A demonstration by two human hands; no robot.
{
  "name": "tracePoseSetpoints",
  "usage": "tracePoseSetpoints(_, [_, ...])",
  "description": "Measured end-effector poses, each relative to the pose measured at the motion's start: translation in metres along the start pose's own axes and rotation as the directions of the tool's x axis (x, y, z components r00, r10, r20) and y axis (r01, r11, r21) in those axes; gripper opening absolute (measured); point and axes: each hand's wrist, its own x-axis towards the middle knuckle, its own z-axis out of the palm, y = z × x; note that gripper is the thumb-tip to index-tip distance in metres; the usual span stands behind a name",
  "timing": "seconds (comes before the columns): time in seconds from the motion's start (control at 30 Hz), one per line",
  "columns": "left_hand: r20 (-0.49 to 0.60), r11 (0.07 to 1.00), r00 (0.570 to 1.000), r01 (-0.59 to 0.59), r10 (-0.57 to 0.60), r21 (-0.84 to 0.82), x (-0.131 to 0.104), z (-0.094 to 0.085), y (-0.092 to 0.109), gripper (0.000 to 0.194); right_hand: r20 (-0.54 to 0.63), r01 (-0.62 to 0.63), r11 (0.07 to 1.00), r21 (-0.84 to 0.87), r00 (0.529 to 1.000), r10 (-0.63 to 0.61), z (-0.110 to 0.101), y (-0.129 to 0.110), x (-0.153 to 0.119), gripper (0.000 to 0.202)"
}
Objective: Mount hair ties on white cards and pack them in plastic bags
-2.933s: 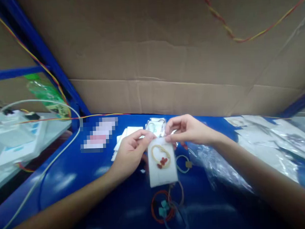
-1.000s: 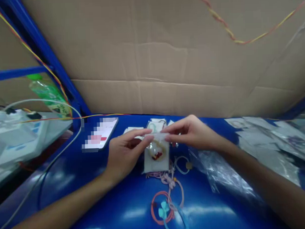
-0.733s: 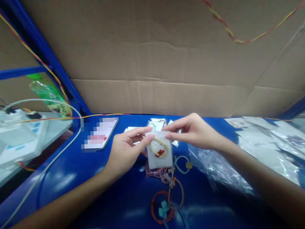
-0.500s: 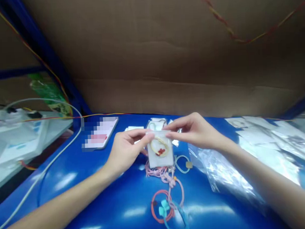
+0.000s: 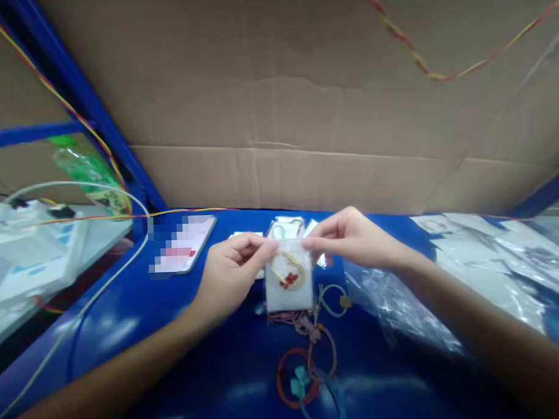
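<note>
Because only the top corners of the clear packet [image 5: 289, 299] are held, at the centre of the frame, its lower edge looks free to swing or tip. The left hand [image 5: 231, 266] pinches the upper left corner between thumb and fingers, and the right hand [image 5: 354, 237] grips the upper right corner likewise. Against the white card in the packet lies a yellow cord bracelet [image 5: 300, 265] with red beads [image 5: 290, 280]; whether the packet's top is sealed cannot be told. If it is open, a tilt could let card and bracelet slide out, and an uneven pull from the two hands might crease the thin film or skew the card. Just below, pink cords [image 5: 306, 324] lie close under the packet's bottom edge, so lowering it carelessly could snag them or drag them into the orange loop [image 5: 280, 380] and teal charm [image 5: 299, 380] at lower centre. To the right of centre, a loose plastic bag [image 5: 411, 309] lies near the right forearm [image 5: 452, 295], and a sideways sweep could catch or shift it.
</note>
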Motion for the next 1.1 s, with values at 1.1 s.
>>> tracePoseSetpoints(1.1, [0.557,0.703,0.748,-0.611,0.362,0.364,-0.01,0.003,-0.011,0.015,-0.541,-0.013,0.978,0.206,0.831,0.125,-0.047,0.028,0.018,0.014])
